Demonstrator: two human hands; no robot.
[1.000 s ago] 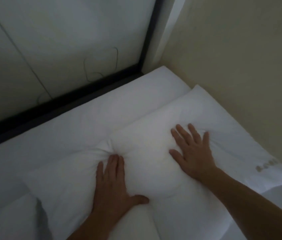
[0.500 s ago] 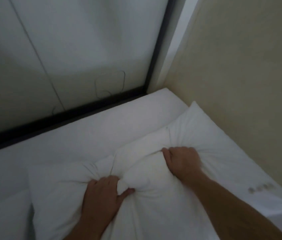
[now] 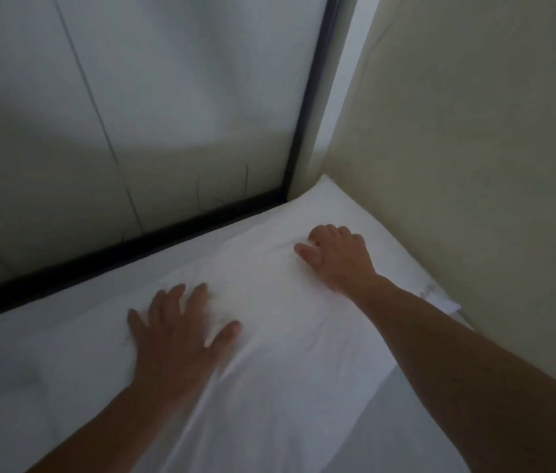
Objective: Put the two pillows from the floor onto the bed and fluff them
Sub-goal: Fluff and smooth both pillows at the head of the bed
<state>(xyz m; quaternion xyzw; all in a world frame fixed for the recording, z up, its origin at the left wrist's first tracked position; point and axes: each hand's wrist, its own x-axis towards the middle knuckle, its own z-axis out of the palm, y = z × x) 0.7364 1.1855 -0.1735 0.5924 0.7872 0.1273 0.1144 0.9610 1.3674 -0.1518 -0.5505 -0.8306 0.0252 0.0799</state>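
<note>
A white pillow [image 3: 269, 302] lies on the white bed [image 3: 48, 336], its far corner pushed into the corner of the room. My left hand [image 3: 174, 336] rests flat on the pillow's near left part with fingers spread, slightly blurred. My right hand [image 3: 334, 257] presses on the pillow's far right part, fingers curled into the fabric; whether it pinches the cover I cannot tell. A small grey label [image 3: 428, 290] shows at the pillow's right edge. I make out only one pillow clearly.
A beige wall [image 3: 474, 148] runs close along the bed's right side. A black frame [image 3: 133, 247] with pale panels [image 3: 167, 114] above it borders the bed's far edge. More white bedding [image 3: 13, 404] lies at the lower left.
Both hands have let go of the bunched pillow fabric. The left hand has opened flat and the right has moved toward the far corner. The pillow lies smoother and farther into the corner.
</note>
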